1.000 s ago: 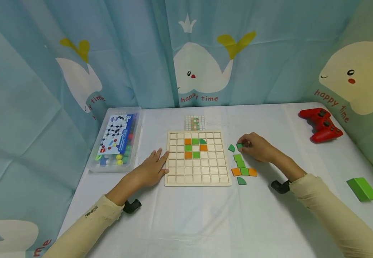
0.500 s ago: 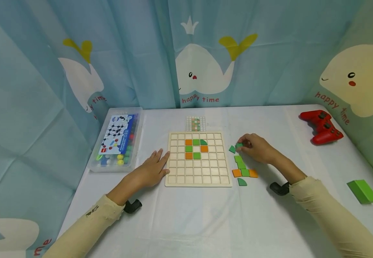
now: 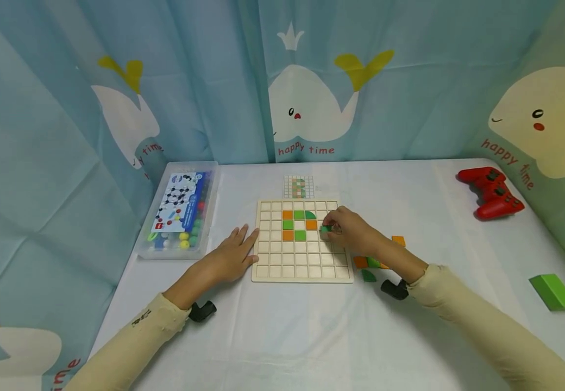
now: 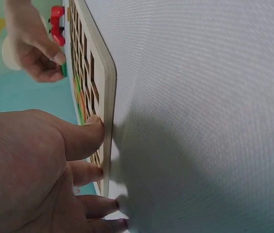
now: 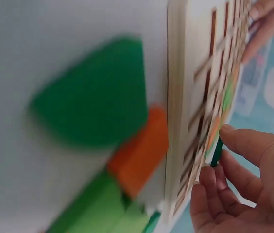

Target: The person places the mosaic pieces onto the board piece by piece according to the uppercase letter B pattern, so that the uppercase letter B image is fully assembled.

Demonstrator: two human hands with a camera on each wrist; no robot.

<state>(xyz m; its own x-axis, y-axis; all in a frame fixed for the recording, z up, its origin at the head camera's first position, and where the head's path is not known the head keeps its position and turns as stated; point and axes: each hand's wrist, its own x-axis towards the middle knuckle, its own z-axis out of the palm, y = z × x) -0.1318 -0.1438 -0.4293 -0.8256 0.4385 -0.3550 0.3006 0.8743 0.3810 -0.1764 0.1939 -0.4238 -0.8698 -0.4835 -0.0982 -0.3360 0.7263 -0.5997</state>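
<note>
A wooden grid board (image 3: 272,260) lies mid-table, with several orange and green tiles set in its upper middle cells around one bare cell. My left hand (image 3: 231,255) rests at the board's left edge, thumb and fingertips touching the rim, fingers extended. Over the right part of the board, my right hand (image 3: 353,232) pinches a dark green tile (image 5: 217,152) between thumb and fingers; its full outline is partly covered. Right of the board lie loose tiles, among them a dark green quarter-circle tile (image 3: 368,276) and an orange tile (image 3: 398,240). My right forearm hides some others.
A small pattern card (image 3: 299,187) lies behind the board. To the left stands a clear plastic box (image 3: 206,217) of colored balls with a printed label. A red game controller (image 3: 490,193) and a green block (image 3: 553,291) are at the right.
My right hand has moved left from the loose tiles to above the board, carrying the dark green tile. My left hand has stayed at the board's edge.
</note>
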